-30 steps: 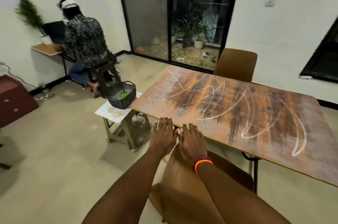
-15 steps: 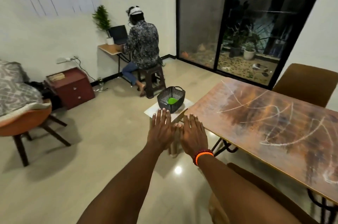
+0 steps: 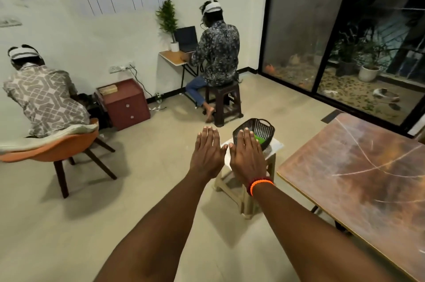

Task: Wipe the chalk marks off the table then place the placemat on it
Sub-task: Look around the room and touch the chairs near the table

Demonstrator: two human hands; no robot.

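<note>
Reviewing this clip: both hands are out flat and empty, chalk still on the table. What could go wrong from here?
1. The black basket sits on the white mat on a small stool; pulling the mat from under it may tip the basket over.
2. Chalk marks still cover the table; laying the mat first would hide them unwiped.
3. The left hand and right hand hold nothing; the green item in the basket may be the wiper, but I cannot tell.
</note>
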